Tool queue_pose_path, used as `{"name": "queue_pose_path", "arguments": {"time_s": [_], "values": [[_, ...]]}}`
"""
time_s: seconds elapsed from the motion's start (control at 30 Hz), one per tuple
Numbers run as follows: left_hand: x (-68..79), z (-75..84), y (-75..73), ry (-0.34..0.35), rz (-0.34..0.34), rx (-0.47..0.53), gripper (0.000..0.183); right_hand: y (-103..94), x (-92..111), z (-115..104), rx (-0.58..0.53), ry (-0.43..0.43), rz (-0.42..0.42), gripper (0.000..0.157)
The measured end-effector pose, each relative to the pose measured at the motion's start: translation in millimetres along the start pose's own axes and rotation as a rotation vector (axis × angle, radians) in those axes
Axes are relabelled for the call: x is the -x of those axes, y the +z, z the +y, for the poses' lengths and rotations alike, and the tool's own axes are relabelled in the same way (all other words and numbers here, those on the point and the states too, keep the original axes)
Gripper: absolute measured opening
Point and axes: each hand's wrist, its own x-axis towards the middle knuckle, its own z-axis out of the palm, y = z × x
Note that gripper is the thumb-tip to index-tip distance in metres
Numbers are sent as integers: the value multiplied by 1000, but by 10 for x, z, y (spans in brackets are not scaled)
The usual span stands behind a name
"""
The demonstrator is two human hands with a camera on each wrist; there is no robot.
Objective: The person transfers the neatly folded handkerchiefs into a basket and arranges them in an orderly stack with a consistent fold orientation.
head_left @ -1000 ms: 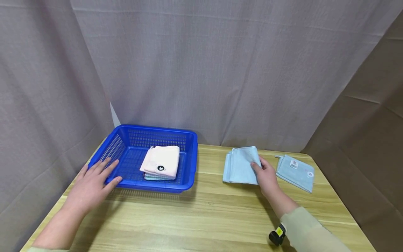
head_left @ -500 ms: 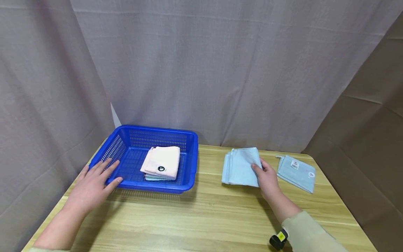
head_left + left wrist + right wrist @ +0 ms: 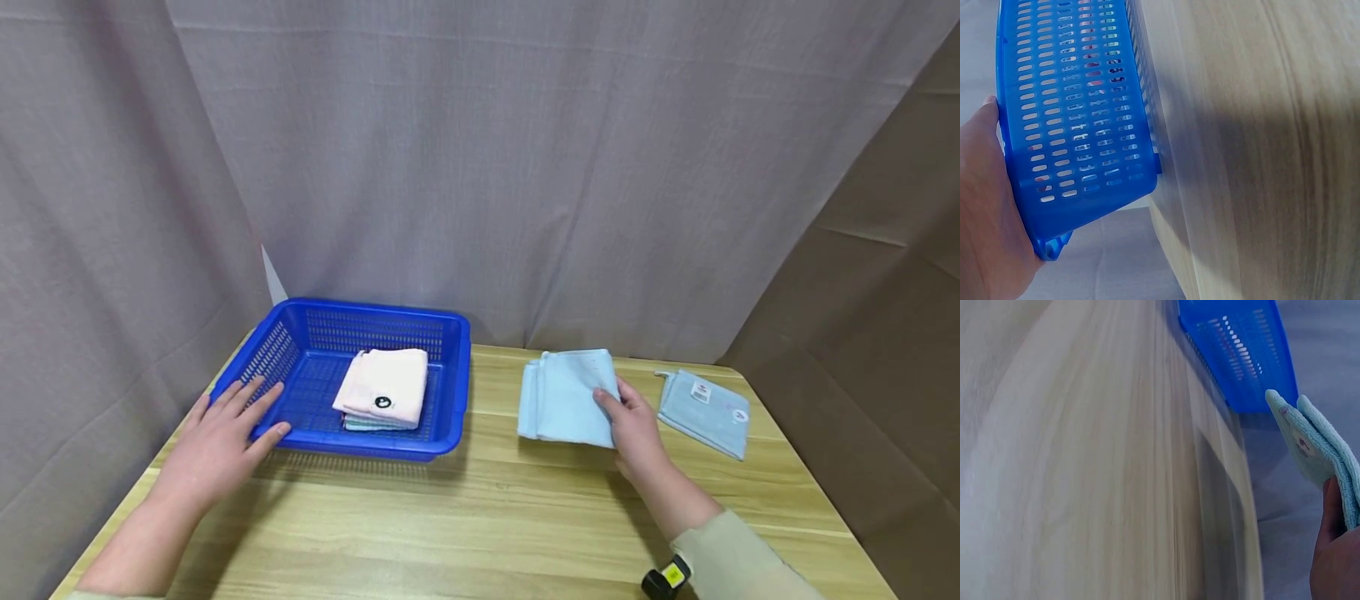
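Observation:
My right hand (image 3: pixel 637 429) pinches a folded light blue towel (image 3: pixel 572 398) by its right edge, thumb on top. In the right wrist view that towel (image 3: pixel 1325 447) is seen edge-on, its folded layers parted and a small printed figure on its underside. My left hand (image 3: pixel 213 446) rests with spread, straight fingers on the near left corner of the blue plastic basket (image 3: pixel 352 439); the left wrist view has the hand (image 3: pixel 988 206) against the basket's rim. Inside the basket a folded pale pink towel (image 3: pixel 390 379) with a round black tag lies on a greenish folded towel (image 3: pixel 371 423).
Another folded blue towel (image 3: pixel 705 408) with a barcode label and a hanging loop lies at the right of the wooden table (image 3: pixel 450 525). Grey curtains (image 3: pixel 480 167) stand behind and to the left; a brown panel (image 3: pixel 885 333) closes the right side.
My right hand has brought the light blue towel a little to the left, and the towel now stands slightly raised off the table. The left hand stays on the basket's corner.

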Motion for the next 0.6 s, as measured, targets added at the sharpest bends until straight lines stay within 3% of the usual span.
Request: {"name": "queue_pose_path", "arguments": {"time_s": [0.27, 0.6], "values": [[5, 7, -5, -1, -2, 2, 63, 85, 77, -57, -93, 22, -25, 56], [11, 11, -7, 1, 5, 2, 63, 128, 107, -104, -109, 42, -28, 58]]}}
